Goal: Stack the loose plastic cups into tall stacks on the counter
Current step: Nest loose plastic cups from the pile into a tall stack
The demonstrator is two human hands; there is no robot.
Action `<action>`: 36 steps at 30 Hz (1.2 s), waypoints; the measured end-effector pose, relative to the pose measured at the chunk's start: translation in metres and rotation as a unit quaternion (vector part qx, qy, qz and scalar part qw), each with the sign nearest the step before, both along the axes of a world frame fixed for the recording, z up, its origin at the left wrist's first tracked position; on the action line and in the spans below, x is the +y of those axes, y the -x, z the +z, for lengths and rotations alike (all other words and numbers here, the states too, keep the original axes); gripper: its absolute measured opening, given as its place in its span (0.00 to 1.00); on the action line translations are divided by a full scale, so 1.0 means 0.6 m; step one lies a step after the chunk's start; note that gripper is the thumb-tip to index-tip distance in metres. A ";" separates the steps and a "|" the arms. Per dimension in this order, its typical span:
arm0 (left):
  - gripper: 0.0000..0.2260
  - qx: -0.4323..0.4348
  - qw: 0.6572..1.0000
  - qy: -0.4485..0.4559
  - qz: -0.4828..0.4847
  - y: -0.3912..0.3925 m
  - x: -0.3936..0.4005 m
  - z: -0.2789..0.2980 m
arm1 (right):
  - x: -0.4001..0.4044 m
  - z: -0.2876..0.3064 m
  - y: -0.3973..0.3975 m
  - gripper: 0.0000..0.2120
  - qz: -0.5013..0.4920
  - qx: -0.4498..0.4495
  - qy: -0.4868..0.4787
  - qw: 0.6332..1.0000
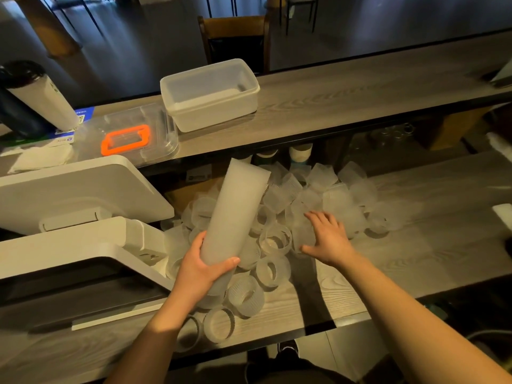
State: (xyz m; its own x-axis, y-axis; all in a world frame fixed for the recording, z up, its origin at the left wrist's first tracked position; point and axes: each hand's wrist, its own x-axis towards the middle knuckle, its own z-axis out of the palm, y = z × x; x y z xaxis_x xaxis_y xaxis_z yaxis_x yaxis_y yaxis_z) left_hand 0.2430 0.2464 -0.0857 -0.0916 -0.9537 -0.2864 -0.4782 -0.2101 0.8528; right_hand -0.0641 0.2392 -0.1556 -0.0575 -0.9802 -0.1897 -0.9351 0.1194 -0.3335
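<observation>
nearest the lens, the left hand (206, 268) is wrapped around the lower end of a tall cup stack (235, 209), held above the worktop (415, 245). the right hand (327, 239) is spread flat, unclenched, over the loose cups (304, 206), grasping nothing. one cup should be pinched by its rim, then aligned with the stack's open end before being slid on. the stack's long axis is tilted, its top pointing away and slightly right.
</observation>
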 end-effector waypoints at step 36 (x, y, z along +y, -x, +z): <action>0.41 -0.067 0.996 0.032 -0.045 -0.012 -0.010 -0.017 | -0.059 0.175 -0.020 0.31 -0.213 -0.626 0.186 0.726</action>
